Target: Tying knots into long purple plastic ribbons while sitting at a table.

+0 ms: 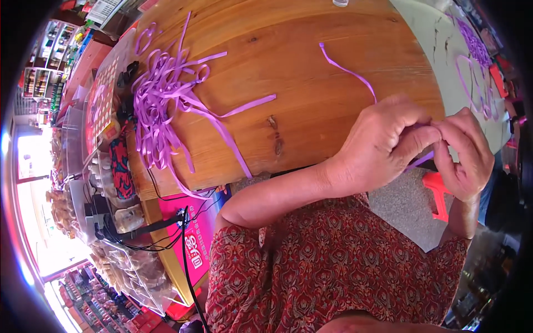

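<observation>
My left hand point(383, 141) and my right hand point(465, 152) meet at the right edge of a round wooden table point(288, 100). Both pinch one purple ribbon strip point(347, 69) between their fingertips. Its free end arcs up and left over the tabletop, and a short bit sticks out below my left fingers. A loose pile of purple ribbon strips point(158, 111) lies on the left part of the table, with several ends trailing right and over the table edge.
Black cables point(186, 261) hang below the table near a pink sign point(197, 233). Shelves and clear boxes of packaged goods point(83, 183) crowd the left. More purple ribbon point(474, 61) lies on the pale surface at upper right. A red stool point(436, 191) stands under my right hand.
</observation>
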Motion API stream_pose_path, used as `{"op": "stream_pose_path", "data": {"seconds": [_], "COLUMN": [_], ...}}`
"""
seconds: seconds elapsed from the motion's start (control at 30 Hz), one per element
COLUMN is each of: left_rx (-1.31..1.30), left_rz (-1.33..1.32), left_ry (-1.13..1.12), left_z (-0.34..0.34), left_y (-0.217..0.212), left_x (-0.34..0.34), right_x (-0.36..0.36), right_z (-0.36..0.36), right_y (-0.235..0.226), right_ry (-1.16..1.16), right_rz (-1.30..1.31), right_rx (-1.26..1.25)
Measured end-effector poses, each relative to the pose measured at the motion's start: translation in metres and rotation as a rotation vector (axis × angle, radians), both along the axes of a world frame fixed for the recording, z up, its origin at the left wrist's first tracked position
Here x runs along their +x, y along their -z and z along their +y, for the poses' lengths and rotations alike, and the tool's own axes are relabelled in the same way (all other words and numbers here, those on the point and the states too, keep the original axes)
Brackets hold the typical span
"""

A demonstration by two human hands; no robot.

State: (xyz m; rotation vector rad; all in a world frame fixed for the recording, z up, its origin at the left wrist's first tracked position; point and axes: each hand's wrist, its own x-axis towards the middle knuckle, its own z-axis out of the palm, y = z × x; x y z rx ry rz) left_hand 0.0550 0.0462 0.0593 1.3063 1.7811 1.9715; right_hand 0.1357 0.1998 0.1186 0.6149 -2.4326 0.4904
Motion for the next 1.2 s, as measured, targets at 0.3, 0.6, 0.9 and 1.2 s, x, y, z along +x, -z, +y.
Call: {"op": "stream_pose_path", "data": {"seconds": [0.3,0.6,0.9,1.2], "left_rx": [0.084,-0.198,-0.623,-0.699], "left_rz": [0.020,0.276,0.461,0.646], "left_ry": [-0.388,-0.403,-0.718,-0.804], "left_z": [-0.053,-0.083,-0.031,0.006], "left_y": [0.002,0.025,0.052,0.087], "left_x": [-0.036,-0.054,-0.116,-0.147], "right_x": [0.008,0.010,-0.002,-0.028], "right_z": [0.037,0.068,0.095,0.060], "right_y": [0.019,0.047,0.054,0.051], "right_ry": [0.148,0.156,0.061,0.103], "right_rz": [-0.173,-0.199,-0.067,-0.116], "right_rx": [-0.194,-0.558,-0.969,-0.724]}}
